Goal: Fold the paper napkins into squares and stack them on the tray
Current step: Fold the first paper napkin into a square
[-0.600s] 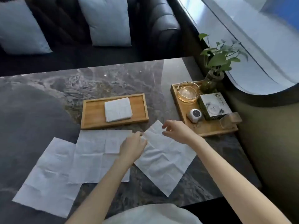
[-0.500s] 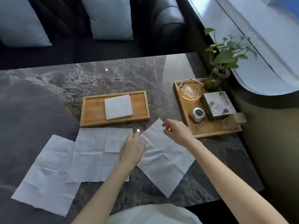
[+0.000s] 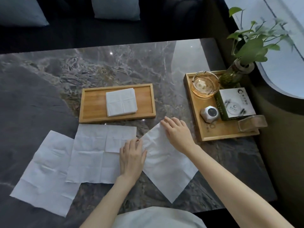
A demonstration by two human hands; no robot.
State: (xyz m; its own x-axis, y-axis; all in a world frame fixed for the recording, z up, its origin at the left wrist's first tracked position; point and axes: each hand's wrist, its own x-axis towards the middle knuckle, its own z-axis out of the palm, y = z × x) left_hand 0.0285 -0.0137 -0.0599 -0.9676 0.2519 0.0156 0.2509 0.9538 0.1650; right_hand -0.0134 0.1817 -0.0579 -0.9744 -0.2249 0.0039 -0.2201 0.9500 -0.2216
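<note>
Three unfolded white paper napkins lie along the near side of the marble table. The right napkin (image 3: 167, 171) lies turned like a diamond. My left hand (image 3: 131, 157) rests flat on its left corner, fingers spread, overlapping the middle napkin (image 3: 95, 155). My right hand (image 3: 177, 132) lies palm down on its far corner, fingers apart. The left napkin (image 3: 44, 175) lies untouched. A folded square napkin stack (image 3: 121, 102) sits in the middle of the wooden tray (image 3: 90, 104) beyond them.
A second wooden tray (image 3: 218, 134) at the right holds a glass ashtray (image 3: 204, 86), a small white device (image 3: 210, 113), a box (image 3: 235, 104) and a clear stand. A potted plant (image 3: 238, 63) stands behind it. A dark sofa with cushions lies beyond the table.
Both hands have gone from pinching the right napkin's corners to lying flat on it. The view has tilted down and moved closer to the table.
</note>
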